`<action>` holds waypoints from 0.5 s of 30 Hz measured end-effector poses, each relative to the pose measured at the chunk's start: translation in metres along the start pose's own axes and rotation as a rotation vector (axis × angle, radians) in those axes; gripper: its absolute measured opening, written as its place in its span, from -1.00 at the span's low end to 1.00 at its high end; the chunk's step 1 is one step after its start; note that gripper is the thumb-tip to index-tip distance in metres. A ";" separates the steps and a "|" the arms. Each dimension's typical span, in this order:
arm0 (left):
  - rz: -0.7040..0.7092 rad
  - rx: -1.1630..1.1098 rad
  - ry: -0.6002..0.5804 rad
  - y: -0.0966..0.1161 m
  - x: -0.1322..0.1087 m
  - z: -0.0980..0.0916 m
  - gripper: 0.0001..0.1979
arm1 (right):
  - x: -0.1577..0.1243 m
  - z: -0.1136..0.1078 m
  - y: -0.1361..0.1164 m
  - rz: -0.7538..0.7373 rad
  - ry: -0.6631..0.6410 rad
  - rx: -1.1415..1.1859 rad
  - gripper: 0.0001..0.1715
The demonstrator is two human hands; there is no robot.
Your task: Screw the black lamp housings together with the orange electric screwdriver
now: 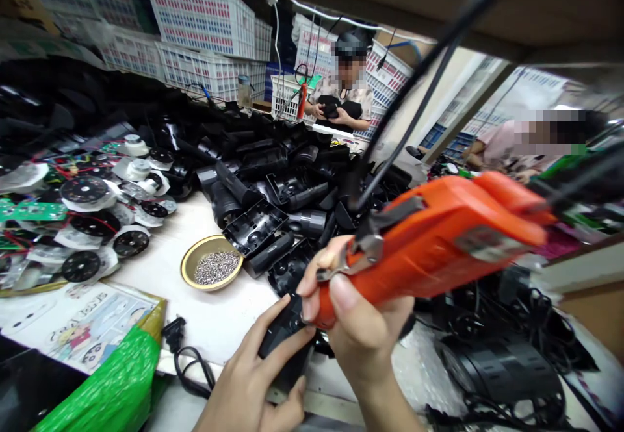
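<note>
My right hand [363, 334] is wrapped round an orange electric screwdriver [439, 237] with a dark metal lever and clip along its side. The tool slants down to the left, its lower end close over a black plastic part [281, 333]. Whether the tip touches a screw there is hidden by my fingers. My left hand [258, 373] grips that part from the left, fingers laid across it, at the table's near edge. Left of the tool stands a yellow-rimmed bowl [186, 277] holding many small metal screws [218, 267].
Black plastic housings [258, 227] are heaped behind the bowl. Motor and circuit-board assemblies [85, 191] lie left. A green bag [104, 380] and a plug cord [192, 364] sit near front. A black cylindrical device [507, 367] lies right. Cables hang overhead. Two people work beyond, before white crates [199, 16].
</note>
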State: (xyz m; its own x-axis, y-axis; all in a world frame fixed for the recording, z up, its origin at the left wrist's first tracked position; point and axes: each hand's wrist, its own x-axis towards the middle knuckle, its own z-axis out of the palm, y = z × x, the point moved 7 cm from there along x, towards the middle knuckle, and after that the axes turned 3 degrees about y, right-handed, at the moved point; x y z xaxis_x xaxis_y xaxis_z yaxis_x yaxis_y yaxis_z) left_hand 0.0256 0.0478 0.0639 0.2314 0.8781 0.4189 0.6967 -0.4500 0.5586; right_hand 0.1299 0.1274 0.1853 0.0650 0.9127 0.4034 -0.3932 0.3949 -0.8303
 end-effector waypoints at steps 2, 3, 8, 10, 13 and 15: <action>-0.017 -0.004 0.012 0.000 -0.001 0.000 -0.33 | 0.004 0.012 0.005 0.059 -0.084 -0.018 -0.88; -0.026 -0.008 0.015 0.000 -0.001 -0.001 -0.36 | 0.006 0.018 0.008 0.089 -0.138 -0.026 -0.84; -0.080 -0.066 -0.020 -0.001 -0.001 0.000 -0.68 | 0.003 0.031 0.015 0.200 -0.277 -0.024 -0.73; -0.091 -0.079 -0.039 -0.003 -0.001 0.001 -0.71 | -0.001 0.029 0.017 0.200 -0.279 -0.029 -0.72; -0.063 -0.090 -0.067 -0.006 -0.001 0.003 -0.49 | -0.002 0.015 0.011 0.109 -0.158 -0.045 -0.81; -0.043 -0.108 -0.085 -0.008 -0.004 0.004 -0.34 | 0.001 -0.001 0.002 0.047 -0.017 -0.018 -0.85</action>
State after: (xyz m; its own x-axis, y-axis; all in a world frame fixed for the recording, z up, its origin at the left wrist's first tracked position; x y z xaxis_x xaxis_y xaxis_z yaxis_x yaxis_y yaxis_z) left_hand 0.0216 0.0488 0.0553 0.2629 0.9056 0.3328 0.6309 -0.4224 0.6508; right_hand 0.1300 0.1296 0.1835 0.0307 0.9285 0.3700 -0.3787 0.3534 -0.8554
